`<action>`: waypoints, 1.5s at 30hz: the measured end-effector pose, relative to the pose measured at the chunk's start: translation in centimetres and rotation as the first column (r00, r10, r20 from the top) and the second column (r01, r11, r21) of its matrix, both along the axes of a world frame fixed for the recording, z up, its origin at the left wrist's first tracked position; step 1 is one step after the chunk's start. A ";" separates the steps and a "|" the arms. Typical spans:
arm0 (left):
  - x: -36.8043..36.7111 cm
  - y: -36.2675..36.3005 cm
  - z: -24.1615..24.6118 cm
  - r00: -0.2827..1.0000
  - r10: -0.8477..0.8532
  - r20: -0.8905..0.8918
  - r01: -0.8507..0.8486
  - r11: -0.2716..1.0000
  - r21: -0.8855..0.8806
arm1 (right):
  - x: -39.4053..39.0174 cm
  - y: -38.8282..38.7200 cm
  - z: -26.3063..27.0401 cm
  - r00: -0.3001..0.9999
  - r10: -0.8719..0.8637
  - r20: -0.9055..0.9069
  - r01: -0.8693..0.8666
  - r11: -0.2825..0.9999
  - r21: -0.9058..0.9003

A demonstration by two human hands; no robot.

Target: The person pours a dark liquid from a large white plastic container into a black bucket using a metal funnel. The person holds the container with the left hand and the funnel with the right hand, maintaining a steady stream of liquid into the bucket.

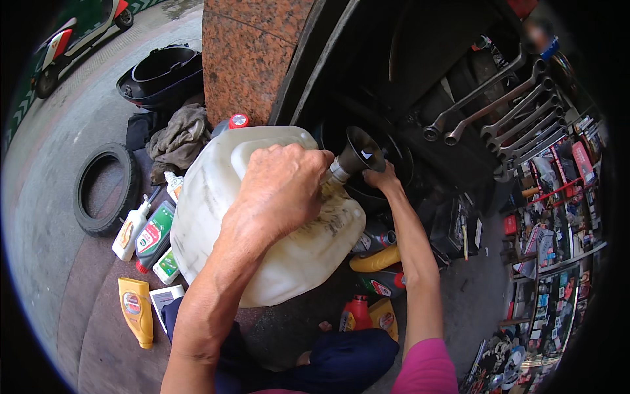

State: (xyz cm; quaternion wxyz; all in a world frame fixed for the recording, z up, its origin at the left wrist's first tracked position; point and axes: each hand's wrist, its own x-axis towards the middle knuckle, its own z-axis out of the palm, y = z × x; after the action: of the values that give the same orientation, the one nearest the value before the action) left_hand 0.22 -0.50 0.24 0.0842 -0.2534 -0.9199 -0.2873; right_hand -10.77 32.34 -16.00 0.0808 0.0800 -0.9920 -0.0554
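Observation:
A large translucent white plastic jerrycan (206, 207) fills the middle of the view. My left hand (283, 187) is closed around its top handle. In the jerrycan's neck, at its right side, sits a dark funnel (362, 152), its wide mouth facing up and to the right. My right hand (383, 177) is at a dark round bucket (406, 152) beyond the funnel, with the thumb near the funnel's rim; the fingers are mostly hidden, so what they hold cannot be told.
Oil bottles, among them a yellow bottle (136, 310) and a grey bottle (156, 231), lie at the left near a scooter tyre (106, 189) and a grey rag (182, 135). Combination wrenches (492, 88) hang at the upper right. A granite pillar (251, 59) stands ahead; cluttered shelves (556, 266) line the right.

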 end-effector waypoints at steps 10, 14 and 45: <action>0.0 0.2 -0.1 1.000 0.003 -0.006 -0.003 1.000 -0.003 | 2.2 2.2 6.1 0.772 0.023 0.635 0.611 0.251 -0.751; -0.1 0.3 -0.1 1.000 0.002 0.005 -0.002 1.000 0.000 | 4.0 2.5 8.4 0.821 0.006 0.570 0.560 0.183 -0.808; 0.3 0.2 0.9 0.999 -0.004 0.046 0.005 0.999 -0.037 | 10.2 -4.0 16.3 0.913 0.005 -0.408 -0.130 0.951 -0.280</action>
State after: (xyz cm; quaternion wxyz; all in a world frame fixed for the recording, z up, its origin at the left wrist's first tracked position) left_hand 0.53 -0.26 1.11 0.0578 -0.2504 -0.9261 -0.2761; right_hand -0.54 28.36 0.32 0.2963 0.0883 -0.9473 0.0838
